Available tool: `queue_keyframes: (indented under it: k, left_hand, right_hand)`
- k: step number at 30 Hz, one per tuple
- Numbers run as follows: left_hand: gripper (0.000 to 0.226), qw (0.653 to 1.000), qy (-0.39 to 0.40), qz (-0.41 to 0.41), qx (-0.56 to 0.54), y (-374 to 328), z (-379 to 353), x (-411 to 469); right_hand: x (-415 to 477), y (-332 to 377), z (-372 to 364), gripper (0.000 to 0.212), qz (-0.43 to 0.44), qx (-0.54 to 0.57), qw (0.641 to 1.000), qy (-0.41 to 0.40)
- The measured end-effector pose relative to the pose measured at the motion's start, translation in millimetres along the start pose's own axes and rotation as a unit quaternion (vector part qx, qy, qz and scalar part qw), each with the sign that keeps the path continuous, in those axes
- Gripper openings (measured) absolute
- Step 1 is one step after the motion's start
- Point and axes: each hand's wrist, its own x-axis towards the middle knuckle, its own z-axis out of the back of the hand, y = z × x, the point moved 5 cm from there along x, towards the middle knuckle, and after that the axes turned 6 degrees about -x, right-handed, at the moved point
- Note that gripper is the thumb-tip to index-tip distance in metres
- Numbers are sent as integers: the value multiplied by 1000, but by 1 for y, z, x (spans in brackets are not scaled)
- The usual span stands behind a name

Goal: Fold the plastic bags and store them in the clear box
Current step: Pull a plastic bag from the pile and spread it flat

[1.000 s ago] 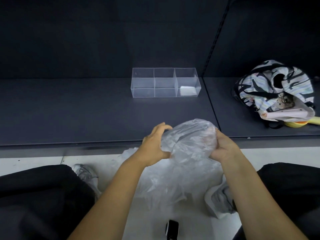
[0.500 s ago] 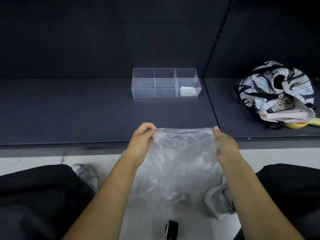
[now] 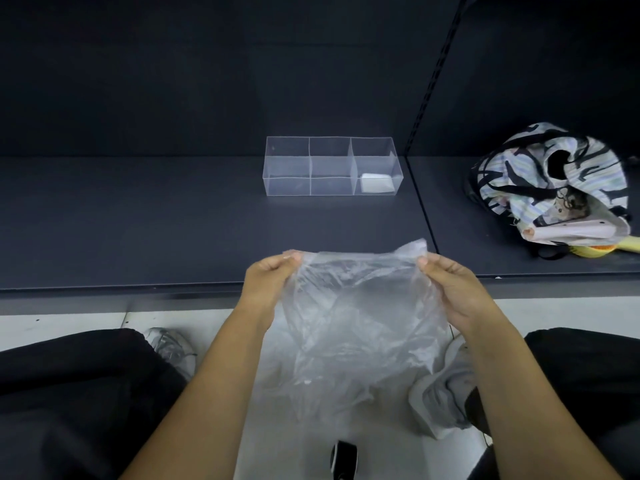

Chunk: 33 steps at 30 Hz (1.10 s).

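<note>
A thin clear plastic bag (image 3: 356,313) hangs spread out in front of me, over the shelf's front edge. My left hand (image 3: 268,282) pinches its top left corner and my right hand (image 3: 450,289) pinches its top right corner. The clear box (image 3: 287,168) stands farther back on the dark shelf, split into three compartments. A folded white bag (image 3: 375,182) lies in its right compartment; the other two hold nothing. More crumpled plastic (image 3: 277,372) lies on the floor behind the hanging bag.
A striped fabric bag (image 3: 550,178) with papers and a yellow item sits on the shelf (image 3: 138,230) at right. My dark-trousered legs and grey shoes (image 3: 443,396) flank the white floor. A small black object (image 3: 343,459) lies near the bottom edge.
The bag was bunched between both hands a second ago. My hands have moved apart and pulled it flat, and now hold its top corners.
</note>
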Motion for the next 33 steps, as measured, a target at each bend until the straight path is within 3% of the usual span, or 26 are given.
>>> queue_keyframes:
  k: [3,8,10,12,14,18,20,24,29,33]
  left_hand:
    - [26,999,-21,17,24,1,10,5]
    - [17,998,-44,33,30,1,16,11]
    - [12,989,-74,-7,129,-2,20,11]
    - [25,956,-81,-94,265,-15,14,8]
    - [33,944,-31,-164,286,-32,-7,0]
    - [36,942,158,-167,245,-48,-63,-20]
    - [29,943,195,-158,219,-48,-75,-23]
    - [7,980,153,-96,79,-45,-65,-12]
    - [8,996,86,-26,-11,-40,-37,15]
    - [12,995,63,2,-80,-40,-15,41]
  right_hand:
    - [2,-1,4,7,10,-38,999,-20]
    - [4,1,-7,17,72,-103,990,-67]
    - [3,6,-16,15,111,-121,984,-66]
    - [1,10,-26,12,136,-143,979,-40]
    - [-2,14,-38,8,146,-164,976,3]
    - [-9,22,-63,1,151,-162,972,76]
    - [-12,25,-72,1,157,-158,971,92]
    - [-9,25,-74,7,140,-177,969,102]
    - [10,21,-51,18,56,-247,961,112]
    - [40,20,-21,15,38,-311,946,83]
